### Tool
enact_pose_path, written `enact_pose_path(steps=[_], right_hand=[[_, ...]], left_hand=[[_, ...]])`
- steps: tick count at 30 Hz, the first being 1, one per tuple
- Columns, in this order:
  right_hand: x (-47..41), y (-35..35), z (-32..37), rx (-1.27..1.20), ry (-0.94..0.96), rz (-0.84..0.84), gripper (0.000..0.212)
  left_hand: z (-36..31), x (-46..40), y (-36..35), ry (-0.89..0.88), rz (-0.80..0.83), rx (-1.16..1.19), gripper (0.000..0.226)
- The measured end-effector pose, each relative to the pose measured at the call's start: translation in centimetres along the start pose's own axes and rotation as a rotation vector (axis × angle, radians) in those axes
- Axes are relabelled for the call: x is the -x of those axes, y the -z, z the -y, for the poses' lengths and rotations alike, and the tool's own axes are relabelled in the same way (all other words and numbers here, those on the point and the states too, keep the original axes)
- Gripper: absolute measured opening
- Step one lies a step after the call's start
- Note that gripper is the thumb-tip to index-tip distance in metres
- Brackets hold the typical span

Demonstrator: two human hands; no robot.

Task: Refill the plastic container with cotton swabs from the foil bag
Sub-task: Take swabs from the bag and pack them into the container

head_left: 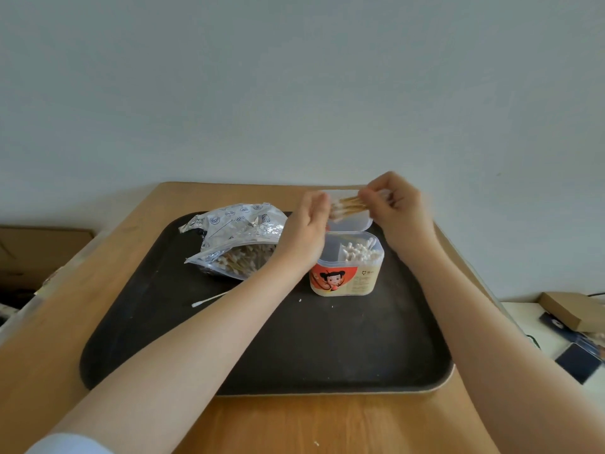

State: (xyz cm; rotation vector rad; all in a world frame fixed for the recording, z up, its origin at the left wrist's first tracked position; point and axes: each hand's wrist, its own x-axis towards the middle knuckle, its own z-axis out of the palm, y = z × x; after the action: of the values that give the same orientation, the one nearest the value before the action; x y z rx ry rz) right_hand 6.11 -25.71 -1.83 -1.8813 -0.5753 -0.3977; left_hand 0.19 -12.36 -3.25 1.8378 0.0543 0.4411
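Both hands, left hand (pixel 309 221) and right hand (pixel 397 204), pinch a swab bundle (pixel 350 204) above the open plastic container (pixel 347 267); foil bag (pixel 235 240) left. Step: transfer. Next: upend bundle, lower into empty compartment

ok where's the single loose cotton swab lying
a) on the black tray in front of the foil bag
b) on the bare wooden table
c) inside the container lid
a: the loose white cotton swab lies on the black rectangular tray, just in front of the crinkled silver foil bag.
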Motion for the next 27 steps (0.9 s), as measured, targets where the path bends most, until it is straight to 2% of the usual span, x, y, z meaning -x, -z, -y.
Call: enact_pose_path(steps=[3,7,10,14,16,19,22,27], right_hand=[[-0.7,0.9,-2.1,-0.022,-0.111,-0.082,0.013],[-0.1,0.0,-3.1,0.056,-0.140,-0.072,0.020],[0.0,-0.2,-3.5,0.075,-0.148,-0.064,0.015],[-0.1,0.6,-4.2,0.040,-0.188,-0.108,0.015],[0.1,0.6,-4.1,0.054,-0.175,-0.089,0.014],[0.4,0.6,-3.7,0.108,-0.118,-0.045,0.018],[0.9,1.0,-3.4,0.154,-0.088,-0.003,0.012],[2.3,1.6,-3.1,0.195,-0.063,0.031,0.011]], left_hand=[[1.4,-0.1,-0.5,-0.088,0.137,-0.289,0.038],[2.5,-0.1,-1.7,-0.229,0.051,-0.460,0.028],[2.9,-0.3,-1.4,-0.256,-0.015,-0.507,0.033],[3.4,-0.3,-0.9,-0.188,0.158,-0.890,0.055],[3.6,0.1,-1.3,-0.187,0.221,-0.995,0.060],[3.7,0.7,-1.5,-0.220,0.257,-1.034,0.052],[3.6,1.3,-1.3,-0.256,0.262,-1.020,0.045],[3.9,3.4,-1.1,-0.427,0.227,-0.992,0.042]])
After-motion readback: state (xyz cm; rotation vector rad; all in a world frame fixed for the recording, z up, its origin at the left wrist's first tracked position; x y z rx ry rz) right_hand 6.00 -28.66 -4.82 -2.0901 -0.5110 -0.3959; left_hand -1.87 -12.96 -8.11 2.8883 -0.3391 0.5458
